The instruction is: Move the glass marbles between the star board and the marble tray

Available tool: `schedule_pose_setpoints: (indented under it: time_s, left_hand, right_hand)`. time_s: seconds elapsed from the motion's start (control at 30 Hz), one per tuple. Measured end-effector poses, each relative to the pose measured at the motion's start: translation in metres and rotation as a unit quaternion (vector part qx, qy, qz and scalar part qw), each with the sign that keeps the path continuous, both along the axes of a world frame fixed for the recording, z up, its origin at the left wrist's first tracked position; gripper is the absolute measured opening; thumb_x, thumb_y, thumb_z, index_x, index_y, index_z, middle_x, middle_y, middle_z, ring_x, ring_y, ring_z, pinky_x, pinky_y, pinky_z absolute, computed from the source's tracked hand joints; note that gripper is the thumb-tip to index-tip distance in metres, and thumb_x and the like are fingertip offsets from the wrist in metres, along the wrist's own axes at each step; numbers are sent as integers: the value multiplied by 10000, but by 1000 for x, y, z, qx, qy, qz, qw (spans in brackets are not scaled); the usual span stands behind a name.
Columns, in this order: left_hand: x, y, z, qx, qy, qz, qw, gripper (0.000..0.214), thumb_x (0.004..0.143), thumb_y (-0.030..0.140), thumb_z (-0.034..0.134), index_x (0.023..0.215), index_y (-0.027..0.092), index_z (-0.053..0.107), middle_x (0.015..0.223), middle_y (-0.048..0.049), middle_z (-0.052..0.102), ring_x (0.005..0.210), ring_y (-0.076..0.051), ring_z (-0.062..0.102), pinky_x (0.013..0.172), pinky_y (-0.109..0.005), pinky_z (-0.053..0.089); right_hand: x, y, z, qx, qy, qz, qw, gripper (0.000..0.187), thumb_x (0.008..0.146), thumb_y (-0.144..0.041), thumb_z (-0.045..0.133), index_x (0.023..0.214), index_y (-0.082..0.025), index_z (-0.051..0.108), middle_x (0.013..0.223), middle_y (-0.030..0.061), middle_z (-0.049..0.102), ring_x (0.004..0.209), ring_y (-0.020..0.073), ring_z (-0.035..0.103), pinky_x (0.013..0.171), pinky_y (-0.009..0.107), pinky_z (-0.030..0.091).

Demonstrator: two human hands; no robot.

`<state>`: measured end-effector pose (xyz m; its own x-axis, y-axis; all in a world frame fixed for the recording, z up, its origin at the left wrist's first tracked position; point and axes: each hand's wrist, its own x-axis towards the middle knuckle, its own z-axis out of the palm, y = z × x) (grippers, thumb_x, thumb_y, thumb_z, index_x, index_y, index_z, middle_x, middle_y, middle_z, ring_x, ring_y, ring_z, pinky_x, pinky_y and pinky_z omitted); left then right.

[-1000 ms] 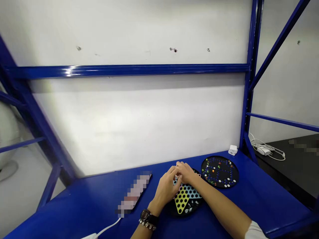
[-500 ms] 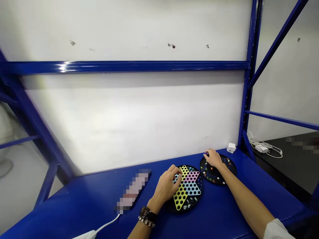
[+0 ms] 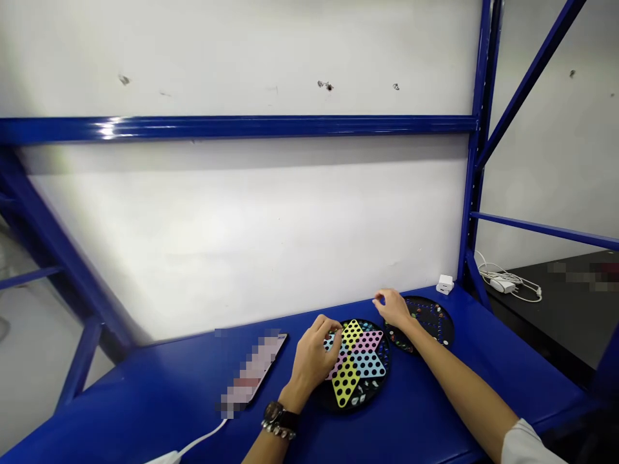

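Observation:
A round black Chinese checkers board (image 3: 349,351) lies on the blue tabletop, with a star of yellow, pink and light blue points full of holes. Glassy pieces fill the rim pockets around the star. Over its left side hovers my left hand (image 3: 314,351), fingers curled toward the thumb; anything between the tips is too small to make out. My right hand (image 3: 394,309) is raised at the far left edge of a second round black tray (image 3: 438,322) scattered with small coloured pieces. Its thumb and index finger are pinched, and what they hold cannot be made out.
Left of the board lies a phone (image 3: 258,367), its screen blurred, with a white cable (image 3: 203,441) plugged in. A white charger (image 3: 445,284) stands at the back right. Blue metal rack posts (image 3: 471,193) and a white wall (image 3: 251,232) bound the table.
My right hand has moved left from above the second tray to its edge, uncovering more of the tray. My left hand stays over the board with fingers curled. The view has shifted slightly.

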<state>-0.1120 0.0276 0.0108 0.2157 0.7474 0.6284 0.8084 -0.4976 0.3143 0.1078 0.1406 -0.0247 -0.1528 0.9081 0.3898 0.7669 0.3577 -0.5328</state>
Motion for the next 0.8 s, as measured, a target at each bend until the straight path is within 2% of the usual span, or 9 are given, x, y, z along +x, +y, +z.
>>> schedule_pose_setpoints:
  time_s: [0.13, 0.2, 0.43, 0.6, 0.8]
  left_hand:
    - [0, 0, -1, 33, -6, 2, 999, 173, 921, 255, 441, 848, 204, 590, 846, -23, 610, 717, -158, 574, 685, -294, 477]
    - [1, 0, -4, 35, 2, -9, 999, 160, 913, 246, 457, 844, 205, 596, 845, -19, 611, 719, -154, 581, 682, -284, 481]
    - [5, 0, -8, 5, 15, -22, 1000, 140, 911, 242, 474, 869, 209, 603, 864, -15, 612, 711, -161, 586, 672, -296, 483]
    - [5, -1, -7, -9, 17, -31, 999, 153, 917, 258, 459, 861, 225, 598, 854, -8, 602, 710, -148, 582, 686, -288, 487]
    - [4, -2, -7, -26, 24, -38, 999, 152, 913, 258, 454, 867, 221, 595, 878, -25, 608, 729, -171, 592, 696, -323, 494]
  right_hand:
    - [-52, -16, -4, 34, -43, 137, 989, 140, 882, -228, 576, 883, -215, 715, 946, 35, 726, 937, 186, 607, 865, 280, 420]
    - [-68, -19, -7, 37, -72, 167, 983, 159, 886, -201, 560, 898, -210, 719, 949, 39, 724, 934, 185, 602, 841, 274, 422]
    - [-77, -22, -6, 10, -128, 133, 983, 217, 930, -235, 519, 916, -210, 734, 916, 60, 718, 887, 199, 602, 739, 274, 412]
    - [-76, -25, -3, 37, -174, 144, 973, 283, 950, -217, 477, 805, -200, 720, 934, 56, 720, 957, 216, 564, 793, 304, 400]
    - [-77, -29, -3, 20, -172, 130, 976, 296, 957, -255, 459, 861, -190, 732, 997, 91, 683, 1009, 230, 547, 815, 324, 403]
